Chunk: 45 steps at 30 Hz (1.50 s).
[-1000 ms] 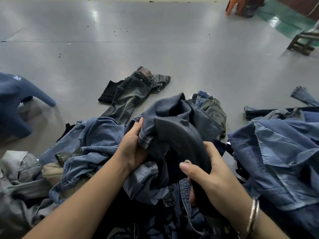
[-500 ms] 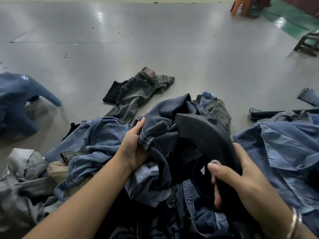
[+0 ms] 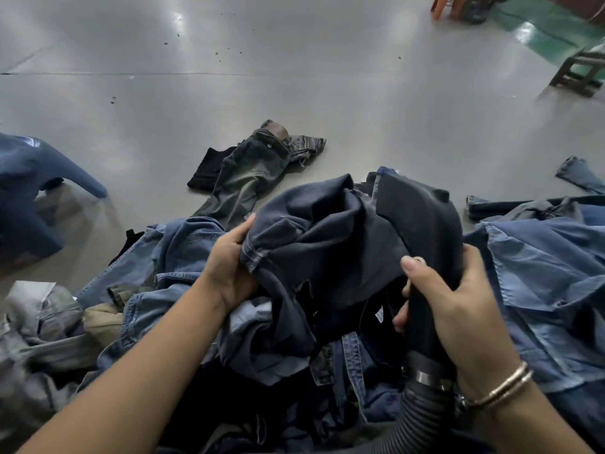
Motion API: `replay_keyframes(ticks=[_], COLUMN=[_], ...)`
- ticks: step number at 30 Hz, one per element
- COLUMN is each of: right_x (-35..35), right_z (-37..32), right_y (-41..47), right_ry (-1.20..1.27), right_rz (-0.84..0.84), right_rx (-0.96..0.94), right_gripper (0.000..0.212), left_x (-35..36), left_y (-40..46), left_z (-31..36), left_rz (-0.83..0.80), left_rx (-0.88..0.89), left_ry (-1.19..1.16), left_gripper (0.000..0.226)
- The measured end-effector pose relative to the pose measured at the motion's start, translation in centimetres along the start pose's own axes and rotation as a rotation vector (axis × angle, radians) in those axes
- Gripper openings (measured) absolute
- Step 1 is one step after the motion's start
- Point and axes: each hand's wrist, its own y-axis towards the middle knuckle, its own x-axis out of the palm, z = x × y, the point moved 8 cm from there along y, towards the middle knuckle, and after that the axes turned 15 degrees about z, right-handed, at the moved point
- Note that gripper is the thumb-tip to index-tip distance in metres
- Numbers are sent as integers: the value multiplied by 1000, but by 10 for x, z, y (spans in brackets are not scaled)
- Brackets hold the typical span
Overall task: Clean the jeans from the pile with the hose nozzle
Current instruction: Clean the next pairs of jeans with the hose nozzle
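A dark blue pair of jeans point(image 3: 320, 234) is lifted above the pile of denim point(image 3: 183, 257) in front of me. My left hand point(image 3: 229, 267) grips its stitched hem at the left. My right hand point(image 3: 458, 303) holds the black hose nozzle point(image 3: 422, 224), whose wide flat mouth lies against the dark jeans on the right. A ribbed black hose point(image 3: 415, 417) with a metal clamp runs down from the nozzle under my right wrist.
A grey-green pair of jeans point(image 3: 252, 172) lies spread on the grey floor beyond the pile. A blue plastic stool point(image 3: 29, 191) stands at the left. More light blue denim point(image 3: 537, 283) is heaped at the right. A wooden stool point(image 3: 579, 70) is far right.
My right hand has carried the nozzle to the right and upward across the dark jeans. The left hand keeps its grip on the hem, and the fabric is pulled more taut.
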Motion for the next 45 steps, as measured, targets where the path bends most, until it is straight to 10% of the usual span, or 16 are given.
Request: replay_keyframes(ticks=[7, 10, 14, 23, 26, 30, 35, 38, 40, 45], right_x=[1, 9, 16, -2, -7, -5, -9, -7, -3, 4], right_z=[28, 25, 26, 15, 7, 8, 17, 17, 19, 20], right_y=[-9, -11, -12, -5, -8, -10, -5, -4, -6, -11], right_ry=[-122, -133, -140, -78, -75, -112, -127, -143, -147, -190], right_rz=[-91, -117, -143, -79, -68, -85, -92, -98, -115, -155], right_rx=[93, 65, 48, 40, 2, -11, 37, 37, 42, 54], right_gripper=[24, 26, 25, 50, 43, 40, 52, 54, 53, 50], left_x=[-128, -140, -128, -78, -107, -190, -176, -111, -96, -83], left_y=[41, 48, 54, 11, 31, 48, 57, 71, 81, 69], left_z=[0, -12, 3, 73, 36, -72, 21, -8, -53, -129], left_rz=[738, 680, 672, 290, 490, 133, 880, 534, 379, -108], left_rx=[137, 141, 336, 657, 623, -39, 563, 643, 486, 380], left_ry=[634, 959, 1062, 316, 1224, 2097, 1347, 1303, 1669, 2196], left_gripper=[68, 81, 39, 46, 30, 35, 32, 63, 81, 57])
